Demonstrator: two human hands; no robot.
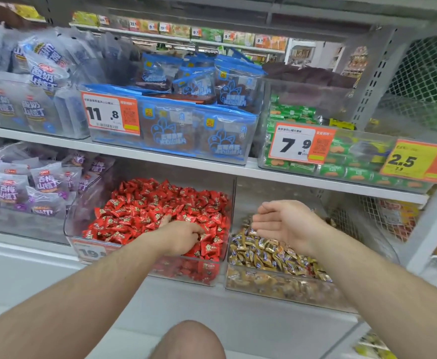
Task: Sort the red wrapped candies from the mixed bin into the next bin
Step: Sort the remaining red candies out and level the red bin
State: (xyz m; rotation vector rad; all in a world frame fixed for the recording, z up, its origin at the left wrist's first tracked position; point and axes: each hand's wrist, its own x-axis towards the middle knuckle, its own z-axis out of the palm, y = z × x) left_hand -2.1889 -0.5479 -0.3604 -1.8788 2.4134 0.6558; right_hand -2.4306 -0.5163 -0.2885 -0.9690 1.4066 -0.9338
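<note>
- Knee [188,340] showing at the bottom edge, both bare forearms reaching up toward the lower shelf [238,172].
- Left hand [183,235] lying palm-down in the red bin [144,257], fingers curling into the red wrapped candies [144,206]; cannot tell whether it is pinching one.
- Right hand [284,224] hovering over the mixed bin [277,286], palm turned left, fingers straight and apart, holding nothing.
- Mixed bin sitting just right of the red bin at the shelf's front edge, touching it; gold and blue wrapped candies [271,252] piling at its front.
- A few red wrappers peeking out near the mixed bin's right front; too small to be sure.
- Price tag [93,251] clipping onto the red bin's front left.
- Purple snack bags [30,185] filling the left bin on the same shelf.
- Upper shelf carrying blue bags [199,125], green packs [292,112] and tags 11.8 [108,114], 7.9 [300,143], 2.5 [417,160].
</note>
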